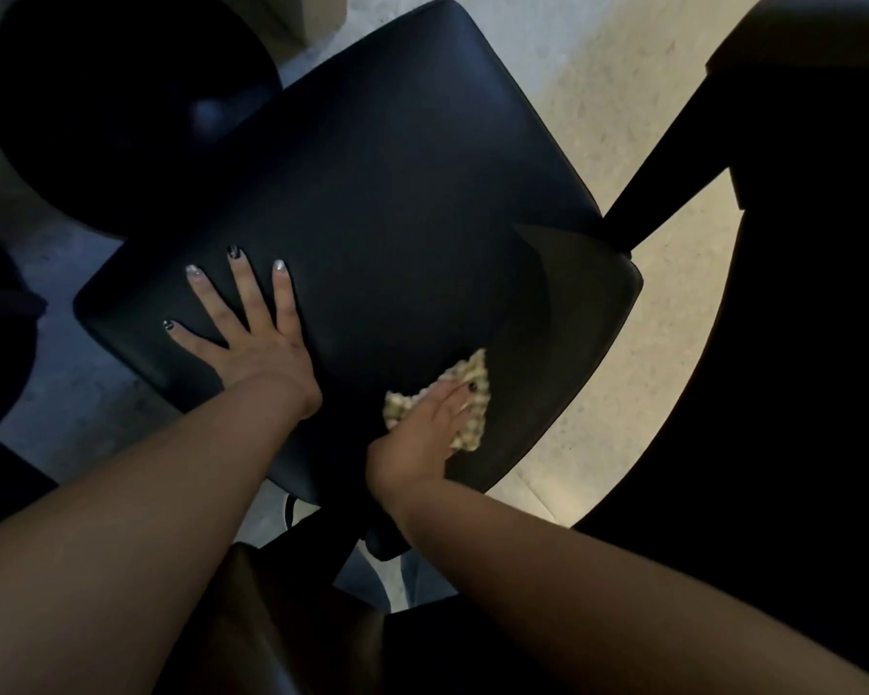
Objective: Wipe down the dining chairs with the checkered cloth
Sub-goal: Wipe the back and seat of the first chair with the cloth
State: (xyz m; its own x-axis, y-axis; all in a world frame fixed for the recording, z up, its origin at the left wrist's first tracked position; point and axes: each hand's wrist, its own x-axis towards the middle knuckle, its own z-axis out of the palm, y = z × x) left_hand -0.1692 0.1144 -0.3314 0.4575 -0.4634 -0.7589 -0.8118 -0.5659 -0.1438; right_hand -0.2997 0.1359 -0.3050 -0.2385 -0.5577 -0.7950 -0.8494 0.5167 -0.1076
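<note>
A person is leaning over a dark chair seat (397,193). The left hand (252,338) is resting flat near the seat's left edge, fingers straight and spread, holding nothing. The right hand (422,433) is pressing a crumpled checkered cloth (472,393) onto the seat's near right corner, its fingers lying over the cloth. Most of the seat is stretching away ahead and leftward of the cloth.

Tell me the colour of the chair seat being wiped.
The chair seat is black, smooth and slightly glossy; the head view shows it.
</note>
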